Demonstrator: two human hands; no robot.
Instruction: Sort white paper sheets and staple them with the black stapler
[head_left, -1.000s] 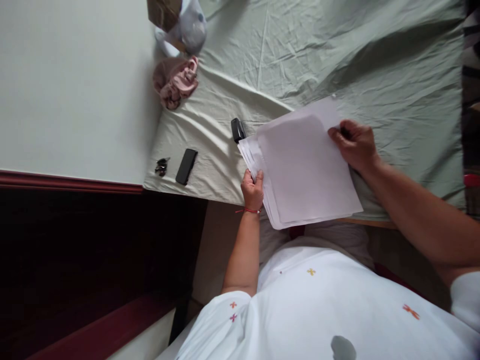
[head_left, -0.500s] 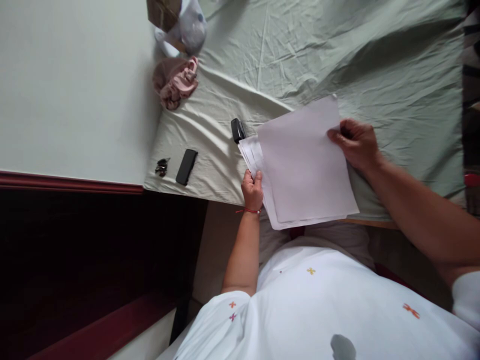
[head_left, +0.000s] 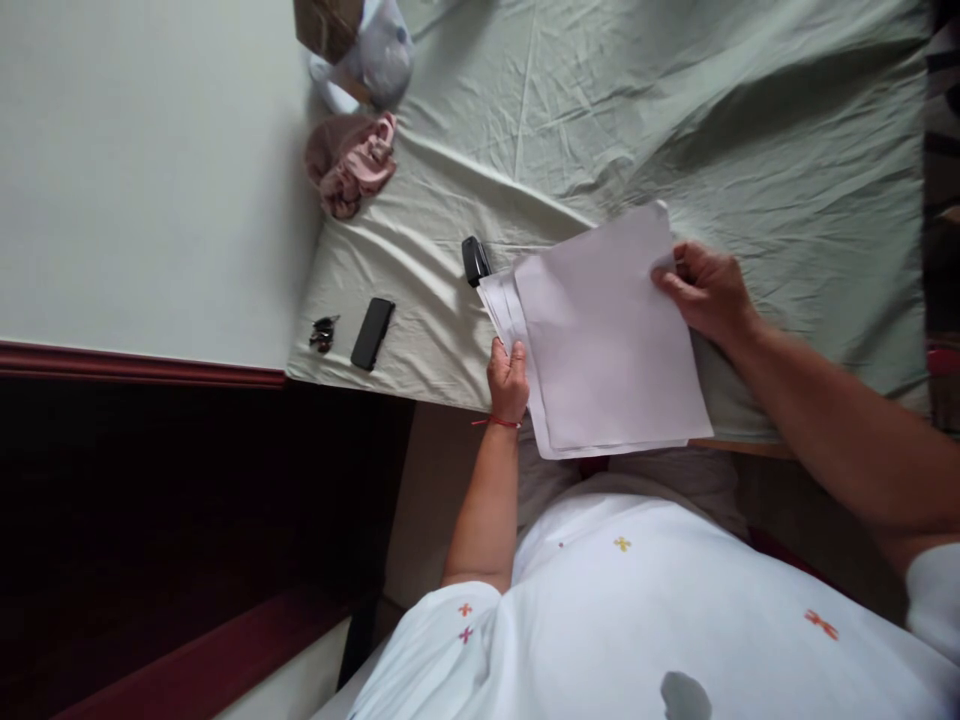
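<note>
Fig.: your two hands square a stack of white sheets [head_left: 607,340] lying at the near edge of the bed [head_left: 750,120], part of the stack overhanging that edge toward your lap. L hand [head_left: 508,380] holds the stack's left border, fingers closed on the fanned sheet edges; R hand [head_left: 705,292] pinches the far right corner, fingers closed on the top sheet, which curls up slightly there. Progress, judged from the lie of the paper: top sheets sit roughly aligned, but lower sheets fan out at the left border and along the near edge, so the stack is gathered yet not flush; evening the edges appears left to do. A black stapler-like object [head_left: 475,260] rests on the sheet just beside the stack's far left corner, touching or nearly so; whether any sheets are fastened cannot be told. Surface: wrinkled pale-green bedsheet. Well apart to the left lie a black phone [head_left: 373,333] and keys [head_left: 324,333]; farther off, a pink cloth bundle [head_left: 351,165]. Room: pale wall [head_left: 142,170] w/ dark red trim, dark floor below
</note>
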